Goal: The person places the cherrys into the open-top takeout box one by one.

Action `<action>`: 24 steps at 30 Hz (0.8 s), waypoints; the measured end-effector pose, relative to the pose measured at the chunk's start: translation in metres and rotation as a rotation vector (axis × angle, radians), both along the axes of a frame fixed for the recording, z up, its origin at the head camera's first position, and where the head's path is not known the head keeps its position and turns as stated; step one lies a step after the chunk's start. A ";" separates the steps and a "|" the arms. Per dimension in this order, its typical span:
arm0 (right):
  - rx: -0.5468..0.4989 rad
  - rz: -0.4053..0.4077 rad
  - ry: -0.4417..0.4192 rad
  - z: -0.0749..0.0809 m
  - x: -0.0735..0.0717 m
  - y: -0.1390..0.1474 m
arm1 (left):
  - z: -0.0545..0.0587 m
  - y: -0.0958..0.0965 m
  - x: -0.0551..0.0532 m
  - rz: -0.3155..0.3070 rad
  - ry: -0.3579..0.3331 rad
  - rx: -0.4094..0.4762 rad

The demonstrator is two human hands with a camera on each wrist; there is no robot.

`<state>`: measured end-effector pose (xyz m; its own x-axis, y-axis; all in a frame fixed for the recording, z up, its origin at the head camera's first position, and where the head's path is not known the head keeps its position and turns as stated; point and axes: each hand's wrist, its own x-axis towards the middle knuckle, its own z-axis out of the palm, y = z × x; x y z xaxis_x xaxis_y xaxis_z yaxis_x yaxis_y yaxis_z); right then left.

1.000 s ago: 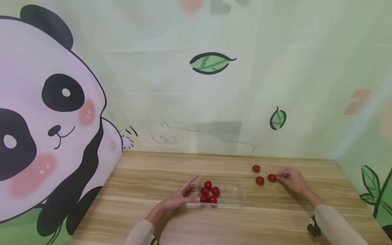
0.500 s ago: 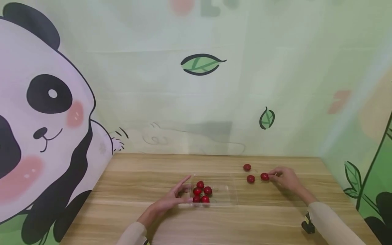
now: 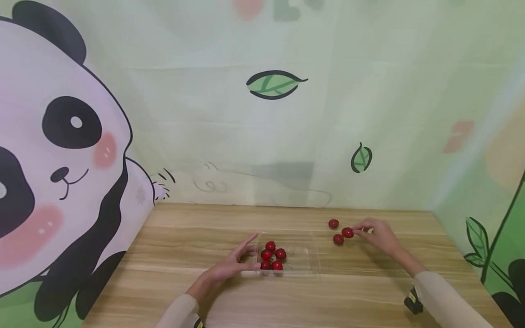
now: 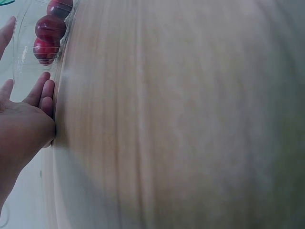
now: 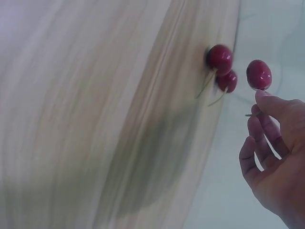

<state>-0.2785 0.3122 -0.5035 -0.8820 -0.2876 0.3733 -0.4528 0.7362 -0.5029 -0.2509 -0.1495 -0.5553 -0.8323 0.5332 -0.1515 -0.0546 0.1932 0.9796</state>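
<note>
My right hand point(image 3: 379, 234) pinches the stem of a red cherry point(image 5: 259, 75) between thumb and fingertips, and the fruit is up off the table. Two more cherries lie just left of it, a front cherry point(image 3: 338, 239) and a back cherry point(image 3: 334, 223), their thin stems showing in the right wrist view. My left hand point(image 3: 229, 265) is spread at the left end of a clear plastic box point(image 3: 312, 260), thumb at its front corner and index finger at its back corner. Several cherries point(image 3: 280, 253) are grouped in the box's left half.
Everything stands on a wood-grain table point(image 3: 197, 228). A cloth backdrop point(image 3: 205, 114) printed with a panda and leaves hangs behind the table and at its sides.
My right hand has lifted the cherry by its stem and carried it slightly left, closer to the other two. The left hand stays at the box; the head view shifted slightly.
</note>
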 end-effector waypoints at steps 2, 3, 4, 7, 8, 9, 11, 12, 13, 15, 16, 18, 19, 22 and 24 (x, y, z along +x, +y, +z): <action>0.002 0.011 0.022 0.002 0.000 -0.005 | 0.000 0.000 0.001 -0.003 0.002 0.003; 0.005 0.014 0.029 0.004 0.001 -0.008 | 0.000 0.000 0.001 -0.004 0.002 0.006; 0.008 0.022 0.030 0.006 0.001 -0.010 | 0.000 0.000 0.001 -0.005 0.002 0.009; 0.022 0.030 0.023 0.011 0.003 -0.021 | 0.001 0.000 0.002 -0.010 0.001 0.015; 0.027 0.035 0.018 0.014 0.004 -0.024 | 0.001 0.000 0.002 -0.010 -0.001 0.015; 0.028 0.038 0.012 0.016 0.005 -0.027 | 0.001 0.000 0.002 -0.012 -0.003 0.015; 0.028 0.044 0.005 0.019 0.007 -0.035 | 0.001 0.000 0.002 -0.013 -0.002 0.016; 0.023 0.051 0.006 0.021 0.007 -0.039 | 0.001 0.000 0.002 -0.013 -0.001 0.016; 0.017 0.056 0.006 0.023 0.008 -0.042 | 0.001 0.000 0.003 -0.013 -0.001 0.015; 0.001 0.072 0.005 0.026 0.010 -0.050 | 0.001 0.000 0.003 -0.013 -0.001 0.012; -0.007 0.080 0.006 0.027 0.011 -0.054 | 0.001 0.000 0.003 -0.012 -0.001 0.011; -0.026 0.092 -0.005 0.030 0.012 -0.062 | 0.001 0.000 0.003 -0.010 -0.004 0.008; -0.036 0.100 -0.011 0.031 0.013 -0.066 | 0.001 0.000 0.003 -0.010 -0.004 0.008; -0.062 0.119 -0.027 0.032 0.013 -0.078 | 0.000 0.000 0.002 -0.006 -0.006 0.008; -0.070 0.135 -0.020 0.030 0.012 -0.085 | 0.000 0.000 0.002 -0.003 -0.004 0.008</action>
